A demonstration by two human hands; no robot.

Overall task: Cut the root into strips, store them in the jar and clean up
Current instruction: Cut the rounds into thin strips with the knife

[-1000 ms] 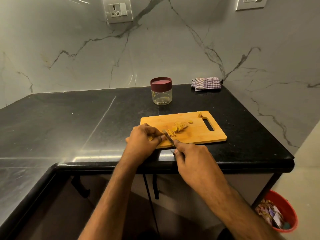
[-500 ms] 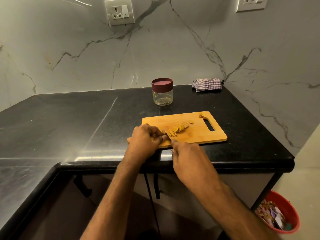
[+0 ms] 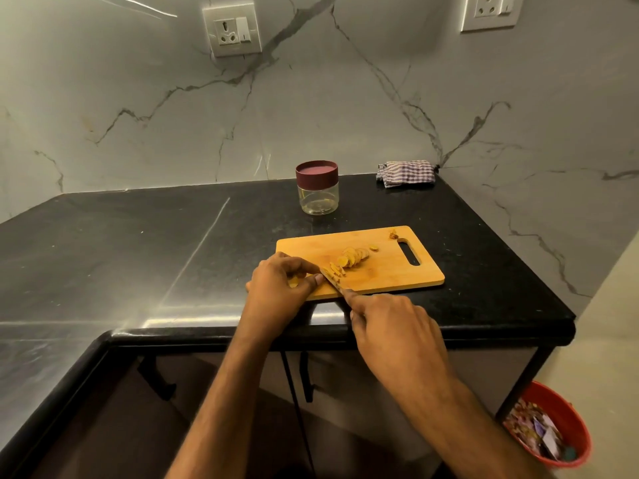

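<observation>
A wooden cutting board (image 3: 390, 274) lies on the black counter. On it sits a row of yellow root slices (image 3: 352, 257) and a few thin strips (image 3: 337, 269). My left hand (image 3: 280, 292) pinches a small yellow root piece (image 3: 294, 281) at the board's near left corner. My right hand (image 3: 390, 326) grips a knife (image 3: 330, 276) whose blade rests on the board beside my left fingertips. A clear jar (image 3: 317, 195) with a dark red lid stands shut behind the board.
A checked cloth (image 3: 406, 172) lies folded at the back right corner. A small root scrap (image 3: 393, 234) sits by the board's handle slot. A red bin (image 3: 549, 430) full of waste stands on the floor at right. The counter edge (image 3: 484, 328) runs just under my hands.
The knife blade has shifted slightly along the root piece between cuts. Both hands stay at the board's near left corner.
</observation>
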